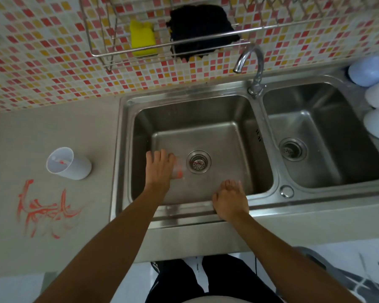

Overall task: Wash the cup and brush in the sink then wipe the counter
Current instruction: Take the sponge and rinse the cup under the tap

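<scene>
Washing hasn't really started, I'd say. Left hand [160, 169] grips a small clear cup [178, 171] low in the sink [258, 136], drain [198, 161] just beside it. Right hand [230, 202] rests relaxed, holding nothing. Next it needs the tap [249, 66] running, up past the grip.

White cup [69, 164] tilted on counter [53, 132], brush [59, 160] inside; red smears [46, 209] nearby; possibly small clear cup [178, 170] in sink [206, 132].
</scene>
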Action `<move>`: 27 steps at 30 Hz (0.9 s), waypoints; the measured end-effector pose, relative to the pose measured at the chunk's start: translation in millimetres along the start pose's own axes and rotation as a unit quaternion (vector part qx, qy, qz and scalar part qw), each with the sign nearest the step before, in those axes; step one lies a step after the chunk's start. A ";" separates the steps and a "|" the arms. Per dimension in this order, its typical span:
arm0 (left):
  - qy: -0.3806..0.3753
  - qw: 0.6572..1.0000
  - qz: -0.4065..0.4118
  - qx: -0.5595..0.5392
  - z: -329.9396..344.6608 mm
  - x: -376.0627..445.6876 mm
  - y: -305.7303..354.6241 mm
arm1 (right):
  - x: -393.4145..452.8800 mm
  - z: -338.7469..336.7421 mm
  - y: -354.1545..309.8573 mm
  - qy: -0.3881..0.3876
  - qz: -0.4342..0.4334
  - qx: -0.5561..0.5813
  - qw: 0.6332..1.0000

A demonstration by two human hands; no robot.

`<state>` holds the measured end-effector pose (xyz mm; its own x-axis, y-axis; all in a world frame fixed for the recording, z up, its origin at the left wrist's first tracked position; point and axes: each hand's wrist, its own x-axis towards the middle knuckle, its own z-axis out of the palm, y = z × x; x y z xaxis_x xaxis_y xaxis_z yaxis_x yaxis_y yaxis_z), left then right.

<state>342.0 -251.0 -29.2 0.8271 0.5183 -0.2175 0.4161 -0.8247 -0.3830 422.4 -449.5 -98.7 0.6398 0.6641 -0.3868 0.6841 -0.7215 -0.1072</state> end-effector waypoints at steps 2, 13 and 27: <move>0.001 1.000 -0.010 -0.005 -3.1 5.4 -2.8 | -0.4 -0.3 1.4 0.019 -0.008 0.027 0.999; -0.025 0.956 -0.074 -0.283 -41.0 73.2 5.7 | 90.6 -96.7 59.5 0.192 0.058 0.345 0.917; 0.043 0.840 -0.021 -0.540 -121.1 175.9 55.3 | 211.1 -188.4 123.9 0.260 0.087 0.253 0.928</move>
<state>556.2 -232.9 20.1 0.8077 0.5727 -0.1400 0.5077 -0.5547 0.6592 708.2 -361.8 -21.1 0.8976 0.4387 0.0425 0.3872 -0.7388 -0.5516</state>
